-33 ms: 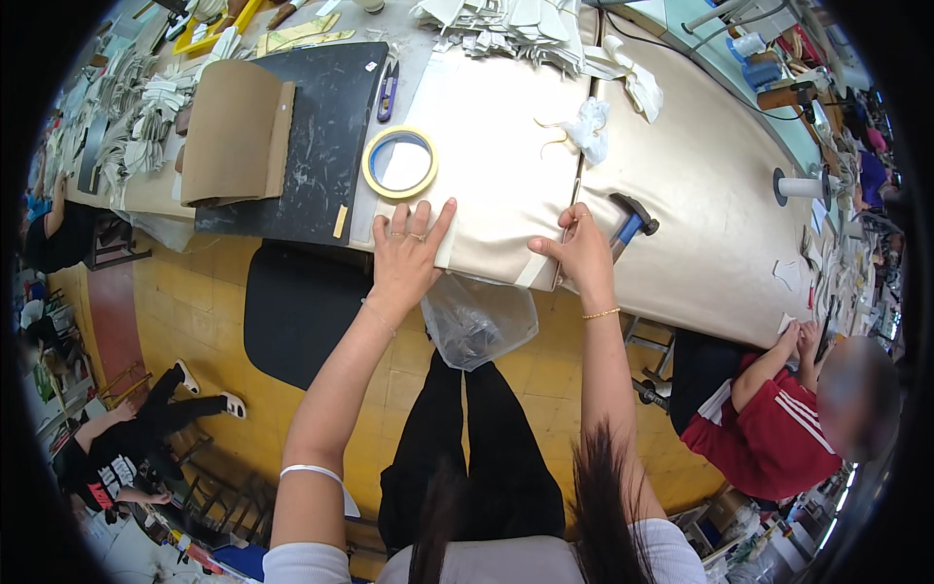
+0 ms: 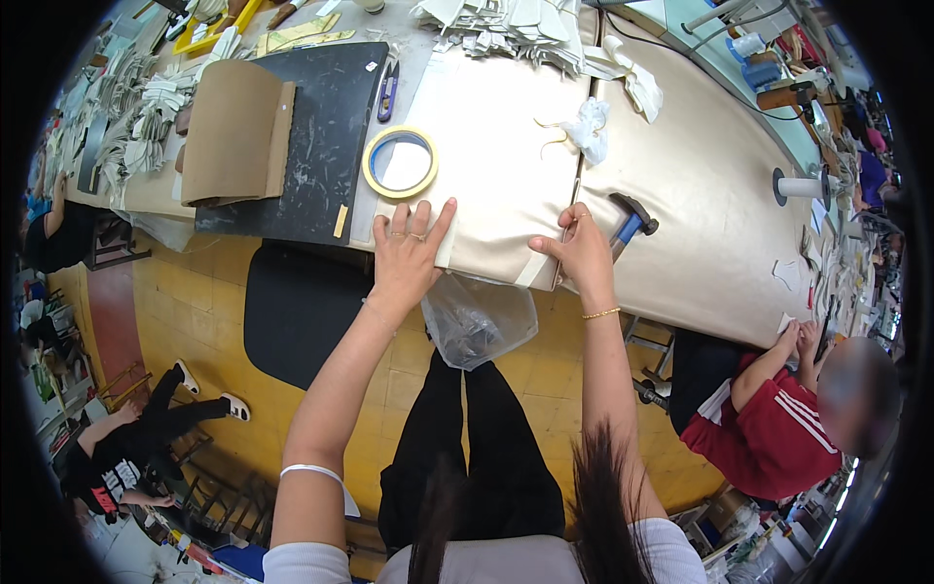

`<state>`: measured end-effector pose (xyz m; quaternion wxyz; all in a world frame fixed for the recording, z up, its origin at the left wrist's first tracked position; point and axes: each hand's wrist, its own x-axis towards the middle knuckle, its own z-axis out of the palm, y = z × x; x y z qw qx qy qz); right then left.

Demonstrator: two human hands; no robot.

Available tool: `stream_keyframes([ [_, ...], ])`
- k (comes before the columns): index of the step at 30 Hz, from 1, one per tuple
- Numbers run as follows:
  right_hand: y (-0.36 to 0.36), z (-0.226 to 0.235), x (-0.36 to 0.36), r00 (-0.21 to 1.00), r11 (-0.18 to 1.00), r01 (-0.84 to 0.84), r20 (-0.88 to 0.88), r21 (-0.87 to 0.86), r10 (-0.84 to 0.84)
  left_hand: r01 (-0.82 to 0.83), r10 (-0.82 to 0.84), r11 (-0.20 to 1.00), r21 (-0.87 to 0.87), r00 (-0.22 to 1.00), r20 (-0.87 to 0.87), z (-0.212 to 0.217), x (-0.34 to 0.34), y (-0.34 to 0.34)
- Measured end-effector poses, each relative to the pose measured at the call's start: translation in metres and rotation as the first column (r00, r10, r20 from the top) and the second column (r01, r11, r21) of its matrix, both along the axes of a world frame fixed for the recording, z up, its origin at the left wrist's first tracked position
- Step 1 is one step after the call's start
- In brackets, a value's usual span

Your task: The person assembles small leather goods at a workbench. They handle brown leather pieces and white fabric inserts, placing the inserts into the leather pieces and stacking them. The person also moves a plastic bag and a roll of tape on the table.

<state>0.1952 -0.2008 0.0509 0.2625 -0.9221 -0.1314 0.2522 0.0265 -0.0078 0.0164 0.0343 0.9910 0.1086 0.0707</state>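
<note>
My left hand [image 2: 407,255] lies on the front edge of the work table with its fingers spread. A strip of pale tape [image 2: 444,255] shows beside its index finger. My right hand [image 2: 582,255] rests at a seam in the beige table covering [image 2: 506,195], its thumb apart from its bent fingers; nothing shows in its grip. Near the thumb, another tape strip [image 2: 531,269] runs over the edge. Between my hands a clear plastic bag [image 2: 482,326] hangs below the edge. A roll of masking tape [image 2: 368,175] lies beyond my left hand. A hammer [image 2: 634,216] lies right of my right hand.
Purple thread snips [image 2: 388,92] lie beside a black board [image 2: 326,136] bearing folded brown card [image 2: 233,136]. White cut pieces [image 2: 506,29] are piled at the back. A crumpled plastic wrapper [image 2: 589,128] lies by the seam. A co-worker in a red shirt [image 2: 764,428] works at right; a black seat [image 2: 292,311] stands left.
</note>
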Motion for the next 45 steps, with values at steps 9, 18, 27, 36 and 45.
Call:
stream_keyframes([
  [9,-0.013,-0.010,-0.036,0.883,0.975,-0.149,0.466,0.165,0.056,0.030,-0.056,0.988,-0.152,0.984,-0.168,0.026,0.001,0.007],
  [18,0.039,-0.037,-0.053,0.788,0.954,-0.179,0.544,-0.243,0.286,0.104,-0.115,0.972,-0.211,0.993,-0.039,-0.004,0.026,0.000],
  [27,0.041,-0.033,-0.051,0.792,0.962,-0.176,0.550,-0.210,0.265,0.107,-0.110,0.974,-0.202,0.994,-0.004,-0.002,0.028,-0.001],
  [36,-0.023,-0.017,-0.067,0.867,0.941,-0.332,0.414,0.067,0.277,0.155,-0.088,0.917,-0.366,0.977,0.193,0.030,-0.022,0.013],
  [45,-0.030,-0.003,-0.090,0.820,0.923,-0.356,0.425,-0.148,0.384,0.177,-0.187,0.959,-0.222,0.982,-0.026,0.025,0.002,0.007],
])
